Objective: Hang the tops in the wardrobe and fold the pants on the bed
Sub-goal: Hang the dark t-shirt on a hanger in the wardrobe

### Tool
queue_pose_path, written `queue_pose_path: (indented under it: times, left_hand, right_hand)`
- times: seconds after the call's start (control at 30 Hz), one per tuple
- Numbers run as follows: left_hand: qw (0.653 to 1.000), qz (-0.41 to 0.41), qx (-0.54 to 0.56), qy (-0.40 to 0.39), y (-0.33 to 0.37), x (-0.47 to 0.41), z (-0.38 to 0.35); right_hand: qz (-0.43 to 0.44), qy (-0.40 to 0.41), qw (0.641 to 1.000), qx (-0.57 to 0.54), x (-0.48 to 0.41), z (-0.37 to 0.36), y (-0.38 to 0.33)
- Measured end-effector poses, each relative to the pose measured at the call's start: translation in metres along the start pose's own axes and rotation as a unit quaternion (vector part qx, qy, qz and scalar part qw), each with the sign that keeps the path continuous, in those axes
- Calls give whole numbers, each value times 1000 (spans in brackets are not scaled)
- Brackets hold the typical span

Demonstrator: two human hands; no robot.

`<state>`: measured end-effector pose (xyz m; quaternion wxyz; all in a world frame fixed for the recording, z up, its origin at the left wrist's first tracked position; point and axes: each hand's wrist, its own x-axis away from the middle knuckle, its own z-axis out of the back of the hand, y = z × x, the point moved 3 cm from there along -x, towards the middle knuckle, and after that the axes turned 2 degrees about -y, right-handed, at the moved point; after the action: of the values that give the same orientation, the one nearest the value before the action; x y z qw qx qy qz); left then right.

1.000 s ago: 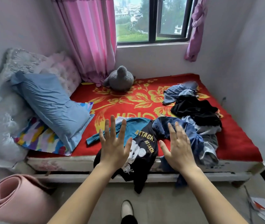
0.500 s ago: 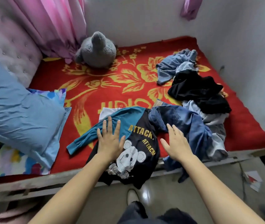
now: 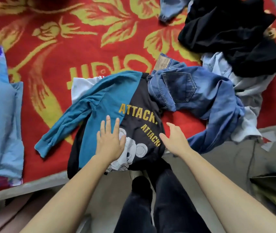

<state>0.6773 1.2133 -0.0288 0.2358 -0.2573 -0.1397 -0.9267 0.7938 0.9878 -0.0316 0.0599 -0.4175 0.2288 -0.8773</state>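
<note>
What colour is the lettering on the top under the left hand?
Yellow lettering, head view.

Teal-and-black long-sleeved top (image 3: 107, 98), yellow "ATTACK." lettering, white cartoon-mouse print, lies spread print side up at the near edge of the bed with red, yellow-flowered cover (image 3: 63, 52). Its hem hangs over the edge and the teal sleeve stretches left. Left hand (image 3: 110, 145) lies flat on it. White garment (image 3: 81, 86) peeks out from under its far side. Crumpled blue denim jeans (image 3: 184, 93), back pocket up, lie just right, touching the top. Right of the jeans is a bunched pale grey-white garment (image 3: 246, 91), with a crumpled black garment (image 3: 231, 36) overlapping its far part. Light-blue denim piece (image 3: 169, 9) lies at the far side, cut off by the frame.
</note>
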Motion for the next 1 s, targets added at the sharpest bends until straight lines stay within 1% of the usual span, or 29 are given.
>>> queue_pose_path:
  times: [0.07,0.13,0.27,0.37,0.47,0.5,0.53,0.6,0.67,0.73,0.8,0.83,0.9,0.93,1.0]
  left_hand:
    - [999,9,19,-26,5,-29,-20]
    - [999,3,18,-29,11,-57,-36]
    - [1000,-11,-4,-18,16,-105,-61]
    - [998,-1,-42,-39,3,-124,-79]
    - [992,-12,-119,-44,-12,-130,-94]
    - [990,-7,-131,-43,-16,-129,-98]
    - [990,6,-136,-47,-19,-126,-99]
    - [987,31,-144,-65,-24,-116,-103]
    - [986,42,-136,-92,-28,-102,-107]
    - [988,52,-95,-113,-30,-90,-109]
    - [991,79,-37,-100,-30,-87,-106]
    - [992,105,7,-74,-29,-88,-100]
    - [981,161,111,13,-25,-94,-84]
    - [970,172,156,65,-19,-99,-75]
    - [954,149,210,152,-1,-113,-58]
  right_hand:
    - [-34,-2,999,-30,-34,-14,9]
    - [-59,9,996,-64,-66,-25,15]
    - [-95,70,982,-147,-121,-43,18]
    - [-143,81,949,-269,-147,-57,16]
    - [-176,112,909,-361,-154,-66,13]
    - [-164,106,907,-374,-153,-68,11]
    - [-136,85,913,-375,-150,-73,9]
    - [-70,7,943,-326,-140,-85,4]
    - [-19,-70,970,-231,-127,-99,6]
    - [11,-85,990,-114,-114,-107,16]
    - [-5,-65,996,-65,-105,-112,25]
    - [-19,-54,997,-56,-102,-114,27]
    - [-25,-33,999,-31,-100,-120,26]
    - [-16,-22,1000,-13,-98,-122,24]
    - [21,4,999,33,-94,-126,19]
